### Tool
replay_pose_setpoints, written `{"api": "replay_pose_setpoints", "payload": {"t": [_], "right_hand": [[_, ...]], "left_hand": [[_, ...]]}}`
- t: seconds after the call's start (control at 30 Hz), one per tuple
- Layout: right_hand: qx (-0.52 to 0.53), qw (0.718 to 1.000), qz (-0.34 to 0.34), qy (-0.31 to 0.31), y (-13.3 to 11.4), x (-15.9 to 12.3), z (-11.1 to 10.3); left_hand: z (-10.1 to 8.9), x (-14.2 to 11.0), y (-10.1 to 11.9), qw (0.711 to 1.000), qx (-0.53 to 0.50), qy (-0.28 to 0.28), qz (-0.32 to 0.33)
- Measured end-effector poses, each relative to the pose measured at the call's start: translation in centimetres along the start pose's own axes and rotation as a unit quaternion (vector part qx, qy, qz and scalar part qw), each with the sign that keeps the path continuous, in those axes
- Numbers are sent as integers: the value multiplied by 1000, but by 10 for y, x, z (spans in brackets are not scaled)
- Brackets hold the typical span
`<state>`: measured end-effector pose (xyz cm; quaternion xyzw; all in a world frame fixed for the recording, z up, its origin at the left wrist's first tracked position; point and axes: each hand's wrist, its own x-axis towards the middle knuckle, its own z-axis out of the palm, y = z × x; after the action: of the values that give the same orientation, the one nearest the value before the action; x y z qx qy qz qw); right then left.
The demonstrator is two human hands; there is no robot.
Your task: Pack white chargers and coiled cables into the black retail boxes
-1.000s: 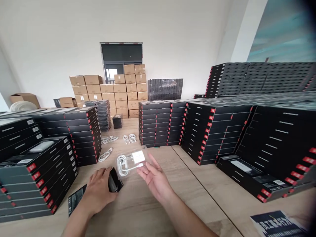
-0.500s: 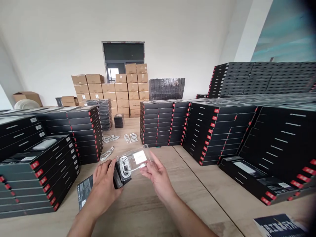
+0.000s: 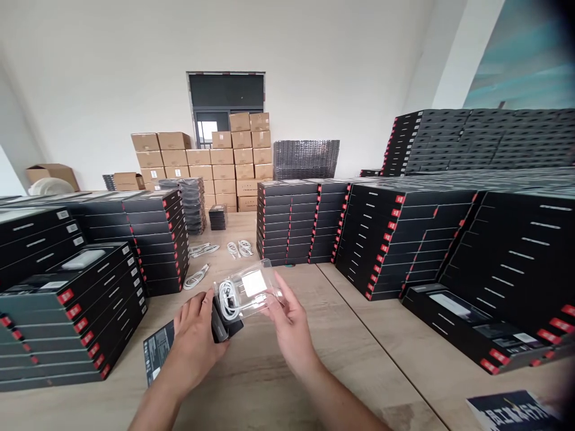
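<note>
My left hand (image 3: 195, 338) grips the open end of a small black box sleeve (image 3: 223, 324) just above the wooden table (image 3: 269, 383). My right hand (image 3: 290, 326) pinches a clear plastic tray (image 3: 247, 290) that carries a coiled white cable and a white block. The tray's left end sits at the mouth of the black sleeve. A dark printed leaflet (image 3: 157, 353) lies flat on the table under my left wrist.
Tall stacks of black boxes with red tabs stand at the left (image 3: 76, 299), centre (image 3: 296, 221) and right (image 3: 494, 251). Loose white cables (image 3: 197, 276) lie on the table behind my hands. Brown cartons (image 3: 215, 161) are piled at the far wall. Another leaflet (image 3: 512, 410) lies at the bottom right.
My right hand went from lying open under the tray to pinching it, and brought it left to the sleeve's mouth. My left hand lifted the sleeve slightly and closed on it.
</note>
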<state>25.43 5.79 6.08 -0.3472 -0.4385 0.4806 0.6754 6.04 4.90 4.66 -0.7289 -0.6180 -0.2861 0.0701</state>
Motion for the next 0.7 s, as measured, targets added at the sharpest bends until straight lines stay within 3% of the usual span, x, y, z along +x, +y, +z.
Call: {"api": "replay_pose_setpoints", "payload": {"t": [0.3, 0.47, 0.53, 0.63, 0.7], "right_hand": [[-16, 997, 78, -21, -15, 11, -11], [155, 968, 148, -128, -30, 11, -11], [174, 962, 166, -132, -30, 12, -12], [86, 973, 172, -128, -26, 12, -15], [7, 969, 183, -164, -23, 9, -18]], "left_hand": [[-5, -1, 2, 994, -86, -17, 60], [-21, 1, 6, 984, -173, -30, 18], [-28, 1, 10, 973, -223, -48, 23], [-34, 0, 18, 962, -260, -73, 38], [-36, -2, 24, 960, -268, -72, 45]]}}
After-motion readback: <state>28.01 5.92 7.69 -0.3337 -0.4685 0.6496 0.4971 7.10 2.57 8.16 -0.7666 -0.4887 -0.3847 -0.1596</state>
